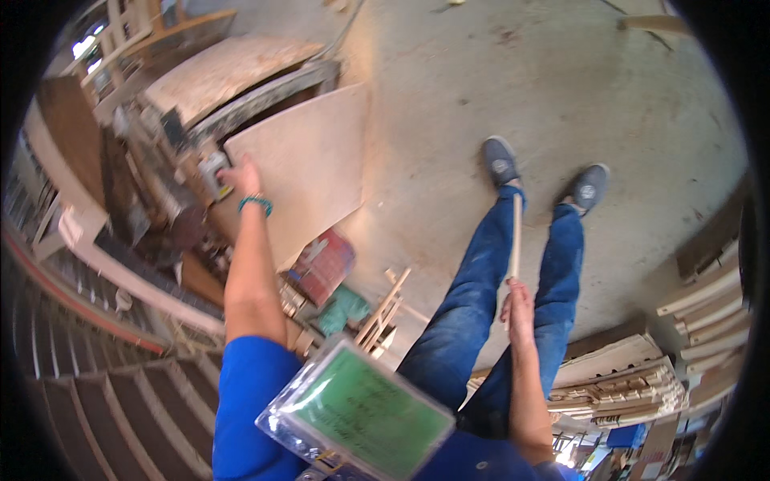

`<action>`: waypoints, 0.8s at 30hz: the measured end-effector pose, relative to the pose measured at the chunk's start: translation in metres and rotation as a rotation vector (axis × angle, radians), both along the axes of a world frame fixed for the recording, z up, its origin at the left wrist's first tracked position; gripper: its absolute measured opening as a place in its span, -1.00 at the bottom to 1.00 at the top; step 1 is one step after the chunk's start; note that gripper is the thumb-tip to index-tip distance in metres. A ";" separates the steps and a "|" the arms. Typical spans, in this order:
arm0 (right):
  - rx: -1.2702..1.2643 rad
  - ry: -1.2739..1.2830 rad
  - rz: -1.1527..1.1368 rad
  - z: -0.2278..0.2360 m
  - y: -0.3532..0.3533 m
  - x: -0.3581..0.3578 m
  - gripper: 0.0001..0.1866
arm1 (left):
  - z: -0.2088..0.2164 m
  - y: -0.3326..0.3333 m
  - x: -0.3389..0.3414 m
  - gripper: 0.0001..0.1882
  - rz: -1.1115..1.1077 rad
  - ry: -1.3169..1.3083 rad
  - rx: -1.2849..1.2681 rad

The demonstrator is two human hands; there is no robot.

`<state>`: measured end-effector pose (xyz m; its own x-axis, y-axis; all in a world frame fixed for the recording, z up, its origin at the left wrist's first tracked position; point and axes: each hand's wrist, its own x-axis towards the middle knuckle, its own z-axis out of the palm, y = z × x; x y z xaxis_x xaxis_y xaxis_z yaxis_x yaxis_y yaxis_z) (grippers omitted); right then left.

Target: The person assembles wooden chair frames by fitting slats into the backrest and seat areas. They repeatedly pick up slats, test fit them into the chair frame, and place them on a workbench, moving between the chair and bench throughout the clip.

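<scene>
My left hand (243,176), a teal bracelet at its wrist, reaches to a small grey-white box (215,174) with a yellowish patch. Its fingers look apart and touch or nearly touch the box; the small view of them leaves contact unsure. Beside that hand a large pale wooden board (309,164) leans against a worn bench or machine. My right hand (519,303) is closed round a slim wooden stick (516,240), which points away from me in front of my legs.
A curved wooden panel (228,72) lies on the machine at the far left. Below the board are a red container (322,264), a green bag (343,311) and wood offcuts (385,313). Stacked wooden pieces (618,385) stand at the right. A green badge (361,409) hangs before me.
</scene>
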<state>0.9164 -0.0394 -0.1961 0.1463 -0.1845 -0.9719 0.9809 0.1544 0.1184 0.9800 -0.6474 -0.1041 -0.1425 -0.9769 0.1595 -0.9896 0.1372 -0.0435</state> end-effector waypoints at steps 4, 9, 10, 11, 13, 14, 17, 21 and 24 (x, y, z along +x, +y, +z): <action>0.047 0.009 0.032 0.002 -0.004 -0.003 -0.66 | -0.019 0.006 -0.007 0.08 0.017 -0.031 0.050; 0.079 0.011 0.022 0.001 -0.011 -0.011 -0.69 | -0.029 0.023 -0.024 0.02 0.179 0.028 -0.093; 0.095 0.015 0.026 0.002 -0.013 -0.014 -0.70 | -0.030 0.025 -0.028 0.01 0.228 0.051 -0.065; 0.072 0.022 -0.017 0.003 -0.015 -0.017 -0.70 | -0.024 0.025 -0.042 0.01 0.255 0.077 -0.048; 0.060 0.043 -0.020 0.005 -0.022 -0.024 -0.71 | -0.017 0.031 -0.055 0.00 0.305 0.166 -0.009; 0.066 0.063 -0.019 0.005 -0.022 -0.026 -0.71 | -0.027 0.046 -0.054 -0.01 0.334 0.231 0.024; -0.042 0.040 -0.042 0.018 -0.035 -0.033 -0.75 | -0.008 0.068 -0.072 -0.10 0.355 0.423 0.045; -0.118 0.017 -0.107 0.044 -0.029 -0.051 -0.75 | -0.014 0.200 -0.086 -0.39 -0.193 0.044 0.857; -0.155 0.103 -0.081 0.084 -0.027 -0.092 -0.72 | 0.025 0.315 -0.083 -0.68 -0.353 0.182 1.232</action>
